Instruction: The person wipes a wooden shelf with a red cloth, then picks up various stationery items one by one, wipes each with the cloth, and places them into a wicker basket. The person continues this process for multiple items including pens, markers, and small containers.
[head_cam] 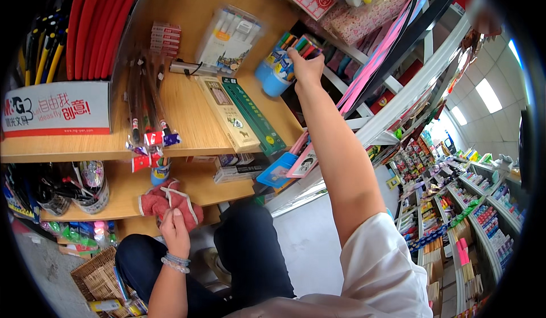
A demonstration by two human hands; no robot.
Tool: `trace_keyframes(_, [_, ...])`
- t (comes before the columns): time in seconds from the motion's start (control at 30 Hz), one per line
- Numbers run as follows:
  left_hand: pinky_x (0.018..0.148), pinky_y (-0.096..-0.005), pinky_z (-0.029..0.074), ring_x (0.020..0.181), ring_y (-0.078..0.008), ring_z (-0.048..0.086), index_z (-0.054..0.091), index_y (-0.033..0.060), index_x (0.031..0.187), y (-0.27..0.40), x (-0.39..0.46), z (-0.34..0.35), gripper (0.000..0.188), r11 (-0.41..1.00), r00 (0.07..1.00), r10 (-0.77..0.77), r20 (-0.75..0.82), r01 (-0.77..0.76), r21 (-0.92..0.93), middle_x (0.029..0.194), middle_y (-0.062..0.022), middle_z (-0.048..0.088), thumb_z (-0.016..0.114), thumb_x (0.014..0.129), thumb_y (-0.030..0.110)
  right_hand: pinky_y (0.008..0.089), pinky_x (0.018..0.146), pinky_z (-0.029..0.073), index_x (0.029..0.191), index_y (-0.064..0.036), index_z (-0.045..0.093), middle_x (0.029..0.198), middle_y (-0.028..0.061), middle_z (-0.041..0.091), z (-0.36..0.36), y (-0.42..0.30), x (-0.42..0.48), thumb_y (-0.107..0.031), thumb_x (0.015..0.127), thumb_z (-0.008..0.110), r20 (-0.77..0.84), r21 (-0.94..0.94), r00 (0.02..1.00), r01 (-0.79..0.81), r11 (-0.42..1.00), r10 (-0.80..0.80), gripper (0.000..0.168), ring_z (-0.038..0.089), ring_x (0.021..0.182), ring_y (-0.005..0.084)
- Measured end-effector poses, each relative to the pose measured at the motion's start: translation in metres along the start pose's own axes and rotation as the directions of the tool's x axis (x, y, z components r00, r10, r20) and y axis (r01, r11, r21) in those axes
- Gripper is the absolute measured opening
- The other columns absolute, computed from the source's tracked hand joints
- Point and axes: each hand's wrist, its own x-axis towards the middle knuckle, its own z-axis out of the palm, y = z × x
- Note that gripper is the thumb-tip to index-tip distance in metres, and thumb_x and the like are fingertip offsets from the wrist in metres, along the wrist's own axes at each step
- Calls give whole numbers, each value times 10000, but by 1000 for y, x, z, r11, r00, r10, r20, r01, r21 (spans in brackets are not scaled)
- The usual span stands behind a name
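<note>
My right hand (308,67) is closed around a blue tub of coloured pens (277,81) near the right end of the upper wooden shelf (192,117). Another such blue tub (266,64) stands close behind it. My left hand (175,228) pinches a red cloth with a pale edge (170,203) in front of the lower shelf. A green pencil box (254,117) and a cream pencil box (228,115) lie side by side on the upper shelf. A clear case of markers (230,38) stands behind them, and wrapped brushes (147,100) lie to their left.
A display box of red and yellow pens (55,109) fills the shelf's left end. Small red boxes (165,38) are stacked at the back. Below are pen jars (91,194) and a blue tub (160,174). A wicker basket (96,279) sits on the floor; a white rack (379,136) borders the right.
</note>
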Motion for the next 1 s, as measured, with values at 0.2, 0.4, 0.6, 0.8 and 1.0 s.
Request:
trace_keyframes(0.2, [602, -323, 375, 619, -260, 470, 496, -57, 727, -1, 0, -4, 240, 1000, 1000, 21, 20, -21, 15, 673, -143, 474, 412, 852, 129, 316, 748, 448, 1036, 2, 444, 956, 137, 562, 10, 19, 6, -111, 601, 734, -96, -94, 982, -173, 980, 164, 535, 562, 852, 221])
trace_keyframes(0.4, [618, -328, 378, 630, -256, 475, 498, -50, 730, 0, 1, -1, 248, 999, 999, 36, 19, -36, -7, 676, -143, 480, 403, 859, 140, 330, 789, 439, 1099, -17, 400, 1022, 164, 534, 14, 13, -6, -183, 566, 757, -167, -175, 978, -156, 972, 127, 663, 544, 920, 251])
trace_keyframes(0.6, [625, -319, 374, 642, -249, 469, 491, -45, 728, 4, 0, -4, 250, 1000, 999, 13, 45, -14, 15, 681, -139, 475, 397, 862, 144, 354, 736, 471, 1091, 0, 376, 1018, 164, 539, 17, 38, -22, -186, 532, 773, 1, -246, 895, -433, 867, 447, 710, 559, 900, 253])
trace_keyframes(0.8, [628, -309, 369, 649, -227, 457, 483, -44, 729, 8, 1, -5, 261, 1000, 997, 18, 69, -19, 3, 686, -130, 469, 390, 869, 156, 356, 699, 496, 1079, -2, 388, 1002, 158, 552, 19, 59, -6, -182, 529, 776, -120, -348, 881, -468, 812, 457, 697, 574, 875, 266])
trace_keyframes(1.0, [627, -295, 369, 644, -194, 445, 476, -48, 737, 1, 1, -6, 276, 999, 997, 21, 70, -23, 32, 678, -120, 463, 384, 880, 170, 360, 702, 501, 1109, -18, 389, 1022, 159, 549, 20, 60, -6, -187, 536, 773, -67, -338, 895, -436, 834, 440, 710, 576, 886, 268])
